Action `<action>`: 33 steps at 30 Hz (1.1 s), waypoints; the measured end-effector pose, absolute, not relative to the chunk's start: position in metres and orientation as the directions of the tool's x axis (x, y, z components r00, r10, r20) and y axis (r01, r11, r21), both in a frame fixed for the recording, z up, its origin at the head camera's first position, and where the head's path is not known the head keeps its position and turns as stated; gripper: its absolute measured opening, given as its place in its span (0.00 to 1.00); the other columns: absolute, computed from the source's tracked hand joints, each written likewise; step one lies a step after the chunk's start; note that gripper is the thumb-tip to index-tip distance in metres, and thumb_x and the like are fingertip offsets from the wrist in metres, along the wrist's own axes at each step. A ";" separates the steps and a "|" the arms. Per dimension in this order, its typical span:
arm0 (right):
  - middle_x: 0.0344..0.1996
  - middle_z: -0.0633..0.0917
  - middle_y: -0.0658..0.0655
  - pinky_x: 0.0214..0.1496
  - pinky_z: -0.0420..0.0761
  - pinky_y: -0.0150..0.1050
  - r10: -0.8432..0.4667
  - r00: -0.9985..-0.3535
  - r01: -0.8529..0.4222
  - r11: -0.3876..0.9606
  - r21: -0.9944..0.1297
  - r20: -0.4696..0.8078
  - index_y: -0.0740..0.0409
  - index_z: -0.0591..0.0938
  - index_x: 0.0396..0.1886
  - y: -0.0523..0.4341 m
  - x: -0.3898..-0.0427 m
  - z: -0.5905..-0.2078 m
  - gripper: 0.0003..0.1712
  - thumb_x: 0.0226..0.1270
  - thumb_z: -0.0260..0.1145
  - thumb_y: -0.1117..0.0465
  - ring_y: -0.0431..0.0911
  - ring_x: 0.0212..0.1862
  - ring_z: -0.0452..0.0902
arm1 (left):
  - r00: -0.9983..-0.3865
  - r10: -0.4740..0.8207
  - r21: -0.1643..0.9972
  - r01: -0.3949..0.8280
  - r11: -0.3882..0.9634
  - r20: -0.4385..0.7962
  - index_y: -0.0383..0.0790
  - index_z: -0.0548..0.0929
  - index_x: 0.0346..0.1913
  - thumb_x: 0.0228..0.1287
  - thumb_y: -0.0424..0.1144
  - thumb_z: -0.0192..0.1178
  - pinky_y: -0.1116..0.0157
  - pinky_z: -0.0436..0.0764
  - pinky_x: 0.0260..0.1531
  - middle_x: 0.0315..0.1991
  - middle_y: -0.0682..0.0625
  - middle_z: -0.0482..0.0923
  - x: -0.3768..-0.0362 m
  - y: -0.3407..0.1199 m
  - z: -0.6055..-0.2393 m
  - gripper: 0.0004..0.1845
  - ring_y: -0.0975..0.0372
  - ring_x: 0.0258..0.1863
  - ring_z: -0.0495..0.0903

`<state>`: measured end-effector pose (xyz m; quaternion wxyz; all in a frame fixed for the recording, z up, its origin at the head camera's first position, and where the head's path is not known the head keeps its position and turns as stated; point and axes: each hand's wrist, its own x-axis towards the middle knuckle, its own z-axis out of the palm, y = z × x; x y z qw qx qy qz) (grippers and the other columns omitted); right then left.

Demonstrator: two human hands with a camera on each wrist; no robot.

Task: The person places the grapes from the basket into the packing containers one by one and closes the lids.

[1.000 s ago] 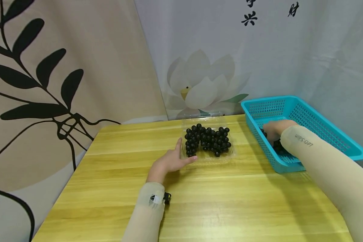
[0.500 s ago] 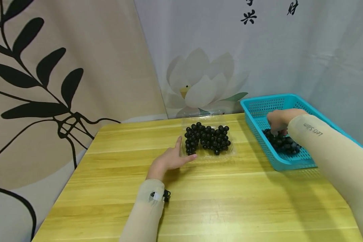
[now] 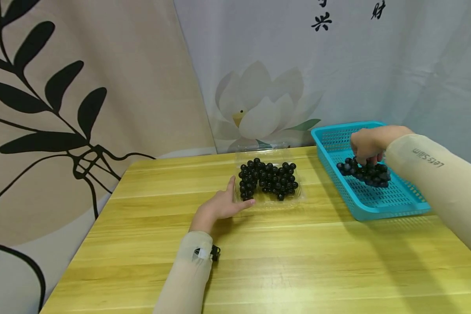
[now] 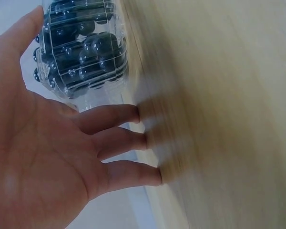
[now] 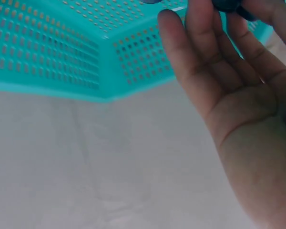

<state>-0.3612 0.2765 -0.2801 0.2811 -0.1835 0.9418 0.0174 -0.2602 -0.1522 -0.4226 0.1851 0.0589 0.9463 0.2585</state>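
Grape bunch (image 3: 364, 172) now lifted clear of blue basket (image 3: 377, 205) floor, pinched in right hand (image 3: 366, 144) grip; left hand (image 3: 220, 206) flat-fingered, unmoved against filled clear tray (image 3: 268, 201) on tabletop (image 3: 298, 253).

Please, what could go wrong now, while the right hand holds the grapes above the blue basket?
The right hand pinches the grape bunch only at its top, so single grapes may drop into the basket or onto the table. The clear box already looks full, so more grapes may spill out. The left hand only rests beside it, so it may slide.
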 end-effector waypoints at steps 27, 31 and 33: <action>0.31 0.81 0.54 0.38 0.74 0.44 -0.519 -0.804 -0.556 0.829 0.061 -0.290 0.61 0.84 0.41 0.214 -0.322 -0.186 0.05 0.70 0.69 0.64 0.47 0.32 0.73 | -0.926 0.208 0.504 0.023 0.863 -0.314 0.55 0.22 0.86 0.68 0.79 0.55 0.56 0.83 0.43 0.31 0.47 0.86 -0.261 -0.154 -0.424 0.65 0.53 0.27 0.85; 0.33 0.81 0.55 0.39 0.72 0.44 -0.541 -0.797 -0.579 0.811 0.084 -0.268 0.61 0.84 0.42 0.197 -0.315 -0.183 0.06 0.69 0.70 0.63 0.48 0.35 0.71 | -0.928 0.213 0.510 0.028 0.859 -0.307 0.55 0.22 0.86 0.68 0.79 0.55 0.55 0.84 0.44 0.32 0.47 0.86 -0.261 -0.153 -0.424 0.65 0.53 0.26 0.85; 0.36 0.83 0.56 0.40 0.73 0.45 -0.557 -0.789 -0.593 0.801 0.083 -0.259 0.62 0.85 0.45 0.189 -0.312 -0.183 0.09 0.69 0.70 0.63 0.49 0.36 0.72 | -0.928 0.213 0.509 0.029 0.860 -0.307 0.55 0.22 0.86 0.68 0.79 0.54 0.54 0.85 0.47 0.33 0.48 0.86 -0.260 -0.153 -0.424 0.65 0.54 0.27 0.85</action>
